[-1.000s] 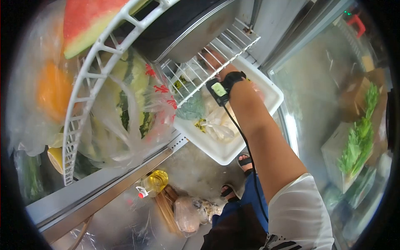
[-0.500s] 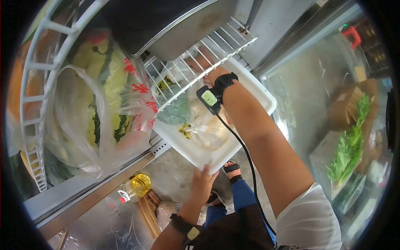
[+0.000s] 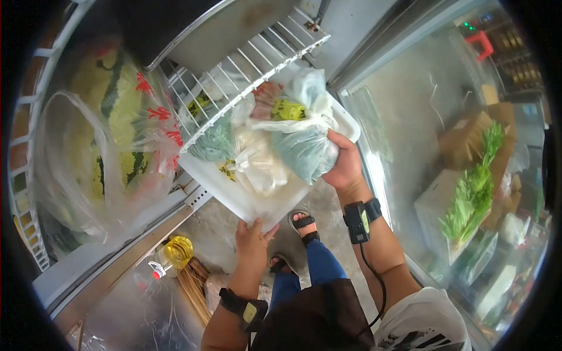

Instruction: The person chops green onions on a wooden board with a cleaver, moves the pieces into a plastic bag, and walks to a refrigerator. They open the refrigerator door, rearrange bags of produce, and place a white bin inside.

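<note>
My right hand [image 3: 346, 162] is closed around the side of a knotted plastic bag [image 3: 304, 147] with dark greenish contents, held over the right part of a white plastic tray [image 3: 281, 212]. My left hand [image 3: 252, 238] grips the tray's near corner, thumb and fingers at its rim. In the tray lie a bag of pale contents [image 3: 261, 161], a green-filled bag [image 3: 212, 140] and a bag with reddish contents [image 3: 266, 99]. Yellow printed labels show on some bags. The tray's far part sits under a white wire shelf [image 3: 257, 79], so its back is partly hidden.
A metal pan [image 3: 216, 38] stands on the wire shelf. To the left is a large plastic bag [image 3: 117, 146] with red print, behind a white wire rack [image 3: 28, 137]. An oil bottle [image 3: 177, 251] stands below. A glass door [image 3: 404, 117] is at right, with leafy greens [image 3: 474, 199] beyond.
My right hand has come out from beneath the wire shelf toward me, now with the greenish bag in it. My left hand stays at the tray's corner. The view has shifted slightly.
</note>
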The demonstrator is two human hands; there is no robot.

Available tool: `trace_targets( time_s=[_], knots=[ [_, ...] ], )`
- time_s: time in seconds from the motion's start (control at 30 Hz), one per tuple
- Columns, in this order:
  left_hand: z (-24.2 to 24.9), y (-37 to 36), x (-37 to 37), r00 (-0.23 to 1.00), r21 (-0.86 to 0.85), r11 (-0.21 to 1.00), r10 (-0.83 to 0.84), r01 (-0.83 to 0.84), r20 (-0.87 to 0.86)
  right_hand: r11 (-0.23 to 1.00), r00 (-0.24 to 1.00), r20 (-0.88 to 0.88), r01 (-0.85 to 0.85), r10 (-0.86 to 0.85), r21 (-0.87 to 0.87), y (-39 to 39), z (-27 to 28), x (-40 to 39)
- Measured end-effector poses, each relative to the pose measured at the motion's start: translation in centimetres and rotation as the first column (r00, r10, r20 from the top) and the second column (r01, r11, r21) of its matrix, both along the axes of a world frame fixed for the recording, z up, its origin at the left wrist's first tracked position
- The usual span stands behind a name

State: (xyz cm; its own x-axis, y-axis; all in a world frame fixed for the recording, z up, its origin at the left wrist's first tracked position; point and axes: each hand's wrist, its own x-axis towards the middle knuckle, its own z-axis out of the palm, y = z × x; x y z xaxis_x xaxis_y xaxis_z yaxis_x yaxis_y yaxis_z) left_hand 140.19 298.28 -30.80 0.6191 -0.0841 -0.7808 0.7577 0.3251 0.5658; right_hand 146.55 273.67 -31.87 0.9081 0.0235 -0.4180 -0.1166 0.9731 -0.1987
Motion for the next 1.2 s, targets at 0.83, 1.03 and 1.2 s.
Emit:
trace_targets(
  time_s=[0.83, 1.03, 1.2],
  knots=[
    [0.3, 1.2, 0.5, 0.997, -0.024, 0.996, -0.081, 0.081, 0.01, 0.792, 0.901, -0.226, 0.18, -0.371, -0.584, 1.2, 1.7, 0.9],
    [0.7, 1.2, 0.8, 0.995, -0.042, 0.994, -0.097, 0.097, 0.001, 0.923, 0.957, -0.089, 0.238, -0.276, -0.303, 0.9, -1.1, -1.6],
    [0.9, 1.2, 0.9, 0.996, -0.031, 0.996, -0.084, 0.084, -0.009, 0.953, 0.973, -0.018, 0.222, -0.23, -0.205, 2.0, 2.0, -1.4]
  ],
)
